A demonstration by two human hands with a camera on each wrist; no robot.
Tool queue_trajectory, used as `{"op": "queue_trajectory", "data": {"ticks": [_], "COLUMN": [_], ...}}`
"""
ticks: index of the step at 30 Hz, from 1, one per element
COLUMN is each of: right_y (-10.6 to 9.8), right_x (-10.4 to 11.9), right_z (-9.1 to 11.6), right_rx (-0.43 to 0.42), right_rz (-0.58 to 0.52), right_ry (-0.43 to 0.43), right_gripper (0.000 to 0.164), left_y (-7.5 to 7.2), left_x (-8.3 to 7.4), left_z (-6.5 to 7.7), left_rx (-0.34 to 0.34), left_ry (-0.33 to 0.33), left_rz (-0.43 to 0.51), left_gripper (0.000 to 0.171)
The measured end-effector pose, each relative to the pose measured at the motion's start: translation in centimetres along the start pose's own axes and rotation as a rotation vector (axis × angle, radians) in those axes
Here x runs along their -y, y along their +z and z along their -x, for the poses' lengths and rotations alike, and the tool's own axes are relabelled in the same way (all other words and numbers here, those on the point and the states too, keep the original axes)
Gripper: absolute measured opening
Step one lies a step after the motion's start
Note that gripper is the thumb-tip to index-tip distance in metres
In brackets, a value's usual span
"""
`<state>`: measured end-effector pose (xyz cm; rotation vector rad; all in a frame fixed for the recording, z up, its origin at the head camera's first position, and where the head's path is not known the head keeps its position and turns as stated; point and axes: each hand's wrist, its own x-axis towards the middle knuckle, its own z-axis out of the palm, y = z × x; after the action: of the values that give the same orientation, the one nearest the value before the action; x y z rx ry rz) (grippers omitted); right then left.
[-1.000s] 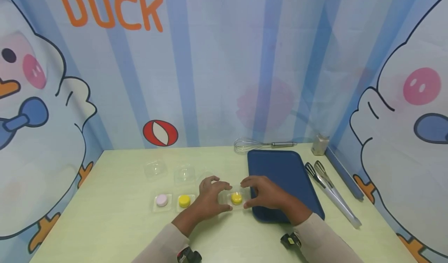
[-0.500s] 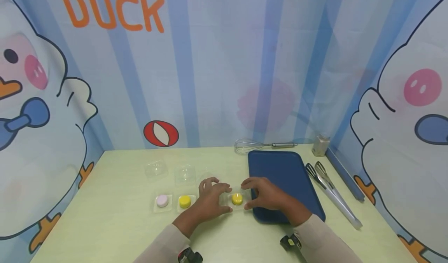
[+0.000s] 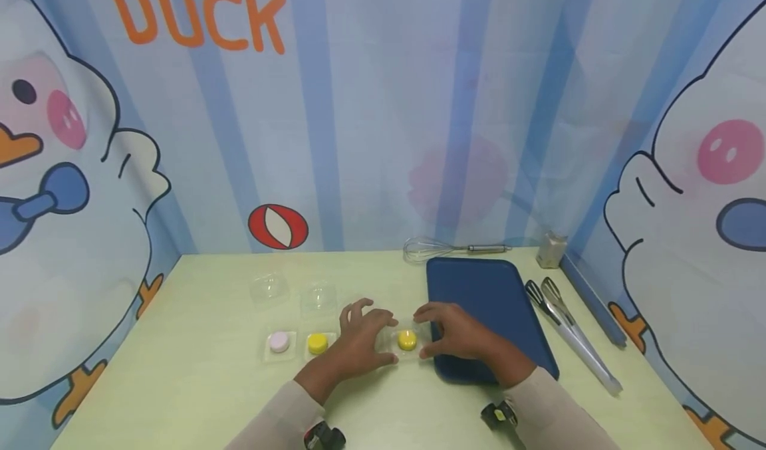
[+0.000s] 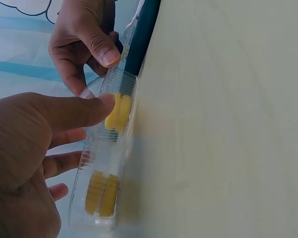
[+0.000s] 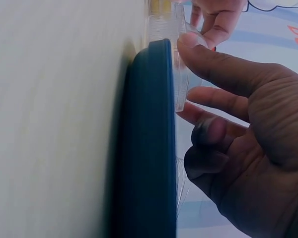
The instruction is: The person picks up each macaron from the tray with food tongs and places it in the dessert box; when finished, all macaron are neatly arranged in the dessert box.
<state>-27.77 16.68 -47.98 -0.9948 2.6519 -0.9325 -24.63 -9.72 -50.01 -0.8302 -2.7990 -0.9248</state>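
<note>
A clear plastic box with a yellow macaron inside sits mid-table, its right end by the blue tray. My left hand holds its left part, thumb at the near edge and fingers at the far edge. In the same spread pinch, my right hand holds the right part. In the right wrist view the right thumb lies on the clear plastic edge. To the left are another yellow macaron and a pale pink macaron, each on a clear plastic base.
Behind the macarons lie clear plastic lids. The blue tray reaches under the right forearm. A whisk lies along the back edge, metal tongs to the right, and a small glass shaker at the back right corner.
</note>
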Motion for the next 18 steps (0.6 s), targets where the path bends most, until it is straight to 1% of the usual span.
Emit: {"op": "queue_trajectory", "data": {"ticks": [3,5,8,12,14,18], "right_y": [-0.2,-0.3,-0.5,-0.6,-0.7,-0.8], "right_x": [0.0,0.1,0.3,0.6,0.8,1.4], "right_z": [0.0,0.0,-0.1,-0.4,-0.6,-1.1], "right_rx": [0.005,0.006,0.001,-0.01,-0.018,-0.044], "right_rz": [-0.009,-0.021,-0.044,-0.047,-0.037,-0.041], "right_ry": [0.0,0.001,0.001,-0.002,-0.006,-0.005], "right_gripper": [0.065,0.067,0.068,0.067,0.067,0.066], "left_y": [-0.5,-0.9,-1.7,-2.7,-3.2,-4.1], "left_x": [0.0,0.0,0.2,0.8,1.2,1.9], "left_z": [0.0,0.1,0.3,0.6,0.7,0.8], "left_rx": [-0.003,-0.006,-0.015,-0.039,-0.046,-0.046], "left_ry": [-0.008,-0.02,-0.053,-0.084,-0.089,-0.113], "left_rz": [-0.018,-0.014,-0.013,-0.005,-0.001,0.004], "left_gripper": [0.059,0.06,0.06,0.059,0.058,0.058]}}
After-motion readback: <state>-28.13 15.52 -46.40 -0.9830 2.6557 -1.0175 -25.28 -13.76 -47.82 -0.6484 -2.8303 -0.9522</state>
